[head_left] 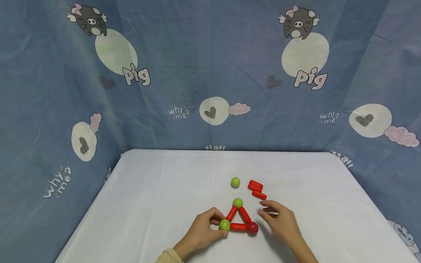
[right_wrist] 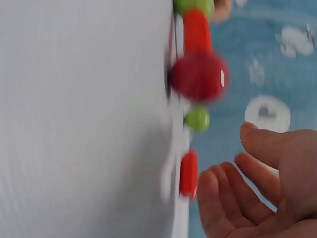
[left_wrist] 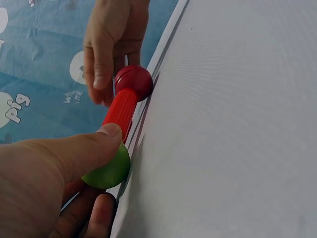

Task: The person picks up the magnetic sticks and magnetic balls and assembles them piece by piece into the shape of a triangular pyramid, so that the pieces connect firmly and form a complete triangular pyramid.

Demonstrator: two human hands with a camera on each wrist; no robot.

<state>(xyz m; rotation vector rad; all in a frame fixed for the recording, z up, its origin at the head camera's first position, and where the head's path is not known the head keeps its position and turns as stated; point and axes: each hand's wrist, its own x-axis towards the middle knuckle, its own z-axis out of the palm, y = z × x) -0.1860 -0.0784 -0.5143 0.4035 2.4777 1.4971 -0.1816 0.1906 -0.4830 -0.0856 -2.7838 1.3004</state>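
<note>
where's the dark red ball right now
In the head view, the dark red ball forms the lower right corner of the triangle, at the bottom red rod's right end, with the right hand just beyond it, not touching.

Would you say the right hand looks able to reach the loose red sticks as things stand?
Probably yes: the right hand holds nothing, and the loose red sticks lie just beyond it, with nothing visible in between.
</note>
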